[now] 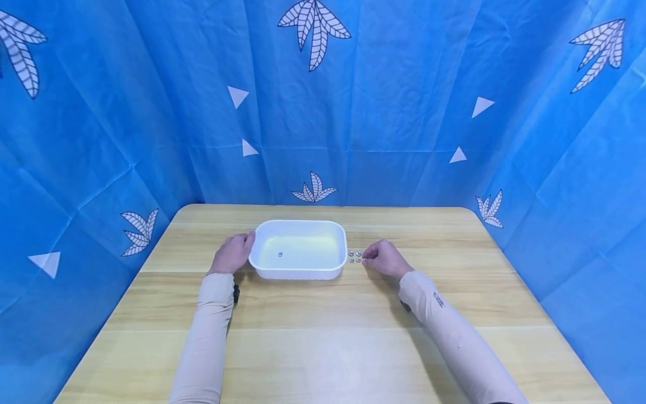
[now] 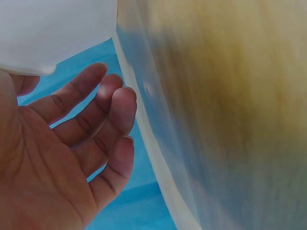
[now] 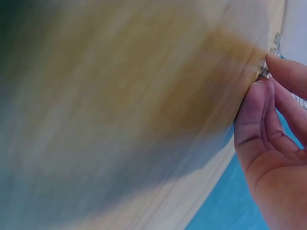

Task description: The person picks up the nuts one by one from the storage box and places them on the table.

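Note:
A white plastic basin [image 1: 299, 274] sits on the table. My left hand [image 1: 233, 253] holds its left rim at the thumb side; the other fingers [image 2: 123, 108] hang loosely curled beside the outer wall, off the basin. One small metal nut [image 1: 280, 255] lies inside on the basin floor. Right of the basin, several more small nuts [image 1: 351, 254] stand in short rows on the wood. My right hand [image 1: 386, 259] is at the right end of these rows. Between its thumb and finger, close over the tabletop, it pinches a shiny nut [image 3: 265, 73].
The wood-grain table [image 1: 323, 336] has rounded far corners. A blue curtain [image 1: 404, 112] with white leaf and triangle prints hangs around its back and sides. Both forearms, in light sleeves, reach in from the near edge.

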Demonstrator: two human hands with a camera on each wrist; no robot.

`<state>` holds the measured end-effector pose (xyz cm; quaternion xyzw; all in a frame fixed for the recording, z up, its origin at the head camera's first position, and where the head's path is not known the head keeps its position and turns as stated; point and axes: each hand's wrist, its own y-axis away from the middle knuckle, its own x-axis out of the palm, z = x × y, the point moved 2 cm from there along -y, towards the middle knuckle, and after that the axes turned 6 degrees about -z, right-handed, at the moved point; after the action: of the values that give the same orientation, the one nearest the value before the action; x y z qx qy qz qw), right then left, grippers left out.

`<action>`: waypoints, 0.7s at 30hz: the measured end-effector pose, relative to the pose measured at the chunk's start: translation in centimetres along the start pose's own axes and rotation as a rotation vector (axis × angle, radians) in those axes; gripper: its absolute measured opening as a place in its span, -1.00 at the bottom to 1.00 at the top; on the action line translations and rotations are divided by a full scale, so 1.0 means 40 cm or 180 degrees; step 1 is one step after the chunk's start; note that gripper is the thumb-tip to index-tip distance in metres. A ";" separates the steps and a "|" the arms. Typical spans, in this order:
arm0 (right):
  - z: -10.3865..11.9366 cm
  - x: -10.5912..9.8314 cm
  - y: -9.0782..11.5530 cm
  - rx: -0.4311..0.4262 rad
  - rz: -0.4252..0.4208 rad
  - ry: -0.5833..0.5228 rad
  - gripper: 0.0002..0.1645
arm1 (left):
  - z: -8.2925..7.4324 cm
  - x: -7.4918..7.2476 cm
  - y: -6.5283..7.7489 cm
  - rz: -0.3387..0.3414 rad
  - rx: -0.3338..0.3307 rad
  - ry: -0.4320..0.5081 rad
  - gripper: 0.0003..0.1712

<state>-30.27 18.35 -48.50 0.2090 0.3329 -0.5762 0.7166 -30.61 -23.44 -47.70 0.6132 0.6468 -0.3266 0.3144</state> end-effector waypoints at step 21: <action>-0.006 0.000 -0.002 0.0162 0.0044 -0.0030 -0.87 | 0.004 0.001 -0.005 -0.0004 0.0028 -0.0003 -0.12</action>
<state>-30.39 18.51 -48.67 0.2268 0.3133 -0.5804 0.7166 -30.83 -23.54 -47.82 0.6140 0.6456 -0.3300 0.3118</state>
